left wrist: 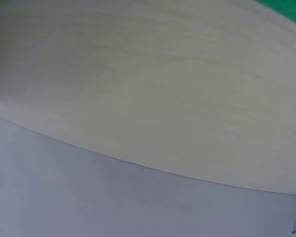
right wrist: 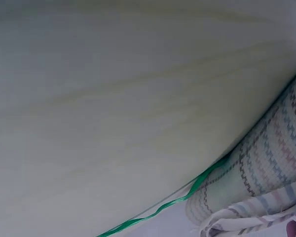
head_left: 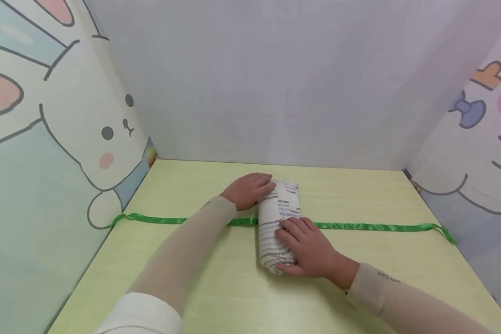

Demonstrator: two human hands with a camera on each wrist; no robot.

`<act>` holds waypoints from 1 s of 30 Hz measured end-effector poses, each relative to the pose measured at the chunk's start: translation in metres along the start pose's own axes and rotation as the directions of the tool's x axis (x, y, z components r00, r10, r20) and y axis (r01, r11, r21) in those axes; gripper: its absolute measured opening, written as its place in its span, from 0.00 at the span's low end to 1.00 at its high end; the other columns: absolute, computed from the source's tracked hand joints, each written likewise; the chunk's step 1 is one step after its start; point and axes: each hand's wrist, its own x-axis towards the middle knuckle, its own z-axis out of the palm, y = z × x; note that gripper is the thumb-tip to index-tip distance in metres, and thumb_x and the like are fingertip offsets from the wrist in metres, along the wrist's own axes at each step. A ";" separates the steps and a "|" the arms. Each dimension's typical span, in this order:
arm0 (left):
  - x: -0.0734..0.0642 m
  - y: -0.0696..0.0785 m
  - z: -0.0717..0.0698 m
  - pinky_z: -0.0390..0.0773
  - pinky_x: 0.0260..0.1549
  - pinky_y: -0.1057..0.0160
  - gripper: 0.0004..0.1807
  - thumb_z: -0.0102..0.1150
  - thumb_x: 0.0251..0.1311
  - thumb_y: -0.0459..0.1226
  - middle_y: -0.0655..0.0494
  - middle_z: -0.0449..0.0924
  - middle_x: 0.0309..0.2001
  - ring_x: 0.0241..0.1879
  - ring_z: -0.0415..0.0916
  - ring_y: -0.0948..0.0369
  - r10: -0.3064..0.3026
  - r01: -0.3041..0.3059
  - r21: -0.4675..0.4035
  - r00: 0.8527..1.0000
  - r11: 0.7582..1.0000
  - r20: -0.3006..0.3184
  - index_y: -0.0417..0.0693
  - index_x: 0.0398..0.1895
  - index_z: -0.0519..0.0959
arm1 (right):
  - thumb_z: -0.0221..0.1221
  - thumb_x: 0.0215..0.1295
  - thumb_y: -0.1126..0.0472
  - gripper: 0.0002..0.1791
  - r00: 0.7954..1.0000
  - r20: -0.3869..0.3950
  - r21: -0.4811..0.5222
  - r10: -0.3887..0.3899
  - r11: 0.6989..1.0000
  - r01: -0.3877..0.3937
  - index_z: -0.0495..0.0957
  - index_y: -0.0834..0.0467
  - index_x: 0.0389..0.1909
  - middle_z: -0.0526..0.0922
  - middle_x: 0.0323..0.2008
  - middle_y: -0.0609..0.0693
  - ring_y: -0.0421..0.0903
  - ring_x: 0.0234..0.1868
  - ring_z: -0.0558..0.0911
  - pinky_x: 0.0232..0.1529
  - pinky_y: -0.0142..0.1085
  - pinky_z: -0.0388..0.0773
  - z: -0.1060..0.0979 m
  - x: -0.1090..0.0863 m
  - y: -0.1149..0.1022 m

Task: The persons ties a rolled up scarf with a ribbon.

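Note:
A white cloth (head_left: 270,225) with rows of coloured stripes lies rolled into a thick bundle, lengthwise near the middle of the table. My left hand (head_left: 248,191) rests on its far left end, fingers reaching over the top. On the near right part lies my right hand (head_left: 311,248), its fingers spread across the roll and the thumb along the near end. The right wrist view shows the cloth's woven side (right wrist: 266,158) and a loose folded layer, with fingertips (right wrist: 293,229) at the corner. The left wrist view holds neither hand nor cloth.
A green ribbon (head_left: 359,226) runs across the pale wooden table (head_left: 225,301) from side to side and passes under the cloth. A plain grey panel (head_left: 267,83) stands behind, and cartoon-printed panels (head_left: 79,116) flank the table.

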 end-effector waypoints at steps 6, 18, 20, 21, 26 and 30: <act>-0.010 -0.002 -0.010 0.62 0.72 0.57 0.28 0.63 0.70 0.37 0.51 0.68 0.74 0.73 0.65 0.54 -0.139 0.138 -0.057 0.990 0.989 -0.012 0.53 0.72 0.70 | 0.36 0.74 0.27 0.41 0.985 -0.046 0.059 0.169 0.984 -0.166 0.72 0.60 0.62 0.75 0.59 0.58 0.57 0.61 0.73 0.61 0.55 0.69 -0.006 -0.001 0.012; -0.030 0.017 -0.021 0.67 0.69 0.56 0.26 0.64 0.65 0.40 0.49 0.73 0.70 0.69 0.70 0.53 -0.258 0.226 -0.188 0.952 0.956 -0.166 0.47 0.66 0.75 | 0.57 0.73 0.45 0.28 0.857 -0.010 0.105 0.514 0.853 -0.511 0.74 0.65 0.59 0.73 0.63 0.65 0.64 0.66 0.70 0.63 0.62 0.66 -0.011 0.004 0.041; -0.033 0.020 -0.023 0.68 0.68 0.55 0.25 0.64 0.65 0.40 0.49 0.74 0.68 0.68 0.71 0.53 -0.289 0.253 -0.207 0.941 0.945 -0.173 0.46 0.65 0.76 | 0.59 0.73 0.47 0.28 0.831 0.014 0.104 0.556 0.826 -0.554 0.74 0.66 0.60 0.73 0.64 0.65 0.64 0.66 0.70 0.63 0.63 0.66 -0.012 0.005 0.044; -0.035 0.021 -0.024 0.70 0.67 0.55 0.25 0.65 0.64 0.40 0.49 0.75 0.67 0.66 0.73 0.53 -0.304 0.264 -0.214 0.935 0.940 -0.181 0.46 0.64 0.77 | 0.59 0.74 0.47 0.27 0.820 0.027 0.103 0.571 0.815 -0.571 0.74 0.66 0.60 0.73 0.64 0.65 0.64 0.66 0.70 0.63 0.63 0.66 -0.012 0.005 0.045; -0.044 0.024 -0.025 0.78 0.58 0.54 0.21 0.65 0.62 0.38 0.49 0.80 0.58 0.57 0.79 0.53 -0.384 0.311 -0.293 0.891 0.904 -0.241 0.43 0.58 0.79 | 0.58 0.75 0.48 0.28 0.788 0.085 0.097 0.610 0.782 -0.615 0.75 0.65 0.63 0.74 0.63 0.65 0.65 0.64 0.72 0.61 0.63 0.68 -0.016 0.007 0.048; -0.048 0.027 -0.025 0.79 0.56 0.54 0.18 0.65 0.63 0.37 0.50 0.80 0.55 0.55 0.79 0.53 -0.457 0.343 -0.378 0.848 0.860 -0.270 0.42 0.55 0.78 | 0.56 0.75 0.50 0.27 0.751 0.145 0.087 0.645 0.747 -0.659 0.74 0.65 0.64 0.74 0.62 0.64 0.65 0.63 0.72 0.60 0.63 0.69 -0.017 0.006 0.050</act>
